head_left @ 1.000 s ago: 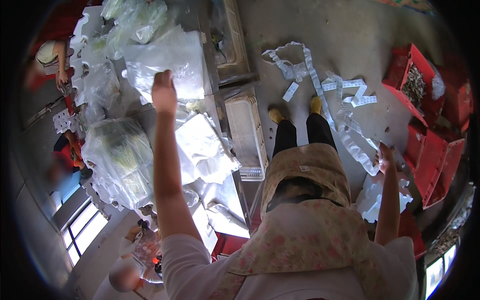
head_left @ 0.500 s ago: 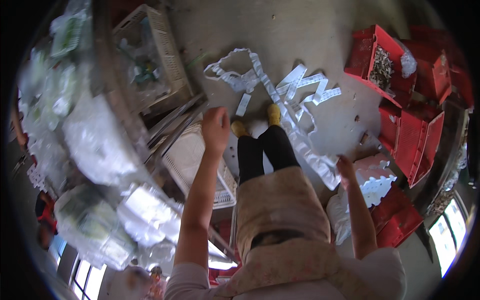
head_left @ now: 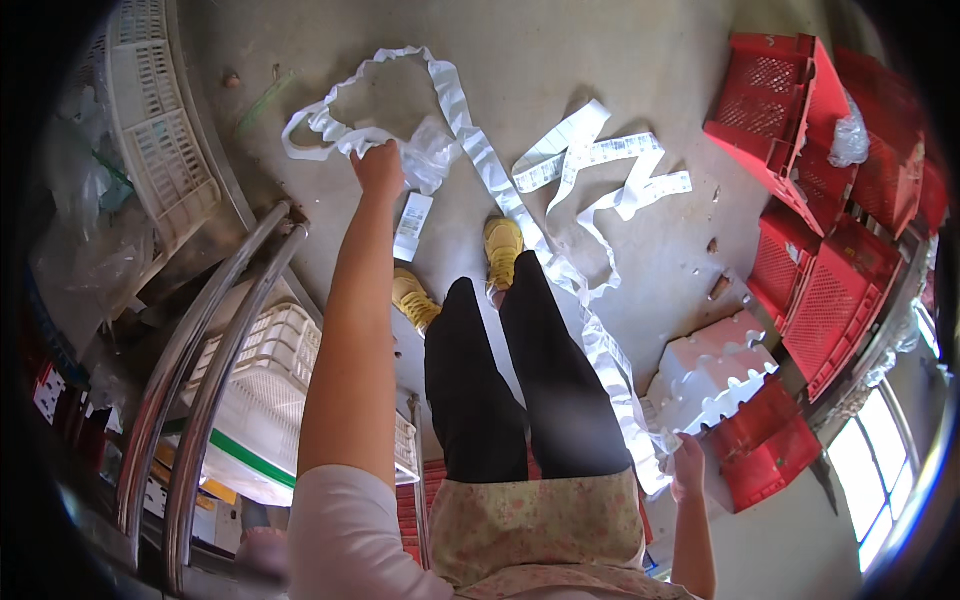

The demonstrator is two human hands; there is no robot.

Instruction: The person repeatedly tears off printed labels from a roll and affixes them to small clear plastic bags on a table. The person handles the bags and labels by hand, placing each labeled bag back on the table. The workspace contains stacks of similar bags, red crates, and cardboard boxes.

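Gripping the white label strip (head_left: 484,155) by its near stretch in the right hand (head_left: 687,467); lying lengthwise forward-left over the floor (head_left: 660,85), past the yellow shoes (head_left: 503,250); nearest the left hand (head_left: 378,170) at its far loop, cannot tell whether grasped there.

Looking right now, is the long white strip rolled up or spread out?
Spread out: the white strip loops across the floor, past the yellow shoes, to the right hand.
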